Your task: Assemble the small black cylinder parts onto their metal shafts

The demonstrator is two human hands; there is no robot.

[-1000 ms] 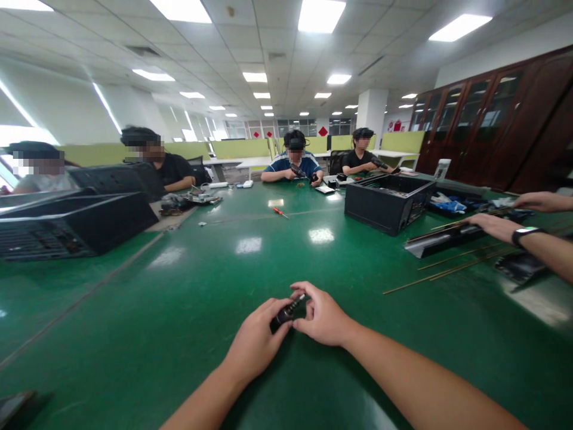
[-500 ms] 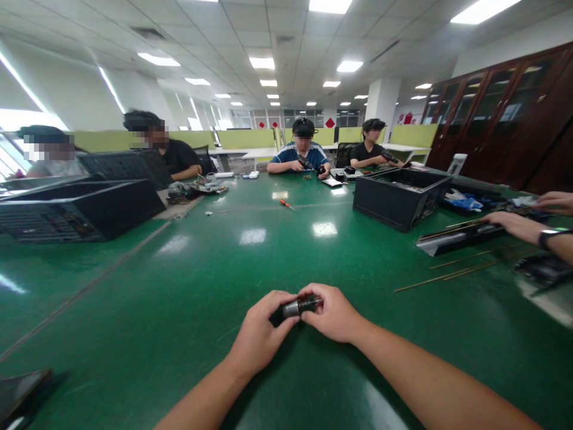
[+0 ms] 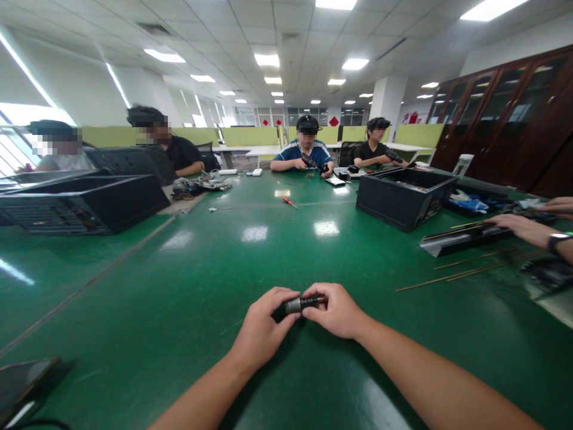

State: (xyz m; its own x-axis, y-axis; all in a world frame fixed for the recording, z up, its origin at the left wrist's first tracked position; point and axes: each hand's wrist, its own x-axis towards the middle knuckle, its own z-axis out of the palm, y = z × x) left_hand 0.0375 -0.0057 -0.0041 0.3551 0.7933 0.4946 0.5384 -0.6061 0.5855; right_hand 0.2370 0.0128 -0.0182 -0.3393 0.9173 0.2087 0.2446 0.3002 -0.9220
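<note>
Between my hands, just above the green tabletop, lies a small stepped metal cylinder [image 3: 294,306], grey and wider at its left part, dark and ringed toward a thin right tip. Its exact kind is not clear. My left hand [image 3: 262,319] curls its thumb and fingers around the wide end, partly hiding it. At the thin end, my right hand [image 3: 336,312] pinches the cylinder with thumb and fingertips. The cylinder is held roughly level, and the two hands nearly meet over it.
A red screwdriver [image 3: 289,202] lies farther back on the green table [image 3: 215,269]. Black computer cases stand left [image 3: 134,203] and right [image 3: 389,200]. Thin brass-coloured rods [image 3: 447,278] lie right, near another person's hand [image 3: 519,226]. A dark flat object [image 3: 27,382] sits front left. Several co-workers sit around.
My right fingers have shifted slightly, so more of the ringed dark part shows. Both hands still hold the metal cylinder. The camera view has moved slightly to the left.
</note>
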